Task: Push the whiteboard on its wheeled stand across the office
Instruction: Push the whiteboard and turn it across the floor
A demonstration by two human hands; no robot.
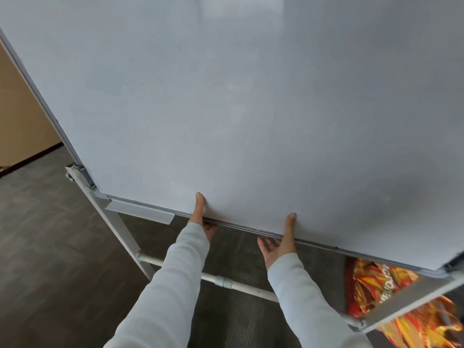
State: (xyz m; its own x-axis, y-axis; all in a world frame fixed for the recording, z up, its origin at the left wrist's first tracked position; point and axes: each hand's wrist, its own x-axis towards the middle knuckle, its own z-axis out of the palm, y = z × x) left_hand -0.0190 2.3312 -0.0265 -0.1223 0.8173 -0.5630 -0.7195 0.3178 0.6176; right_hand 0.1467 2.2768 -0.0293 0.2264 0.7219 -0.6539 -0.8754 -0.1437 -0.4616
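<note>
Left to right: tan wall (pixel 17 116), dark carpet (pixel 50 247), one stand leg (pixel 120 234), then the whiteboard (pixel 251 96) filling nearly everything straight ahead. Two hands on its bottom edge: left hand (pixel 202 217) and right hand (pixel 281 243), each grip clamped on the board, thumb on the face, fingers curled underneath. One crossbar (pixel 238 285) below. An orange patterned thing (pixel 401 310) sits on the floor far right, behind the second leg (pixel 411 300).

Your board (pixel 238 96) reads plain pale grey-white, with a silver-grey frame (pixel 251 228). Stand (pixel 120 234) light grey, its crossbar (pixel 241 287) white. Your sleeves (pixel 175 285) pale grey. Carpet (pixel 50 247) dark grey with faint block texture. Wall (pixel 17 109) tan. Bag (pixel 401 310) red, orange and yellow, busy print.
</note>
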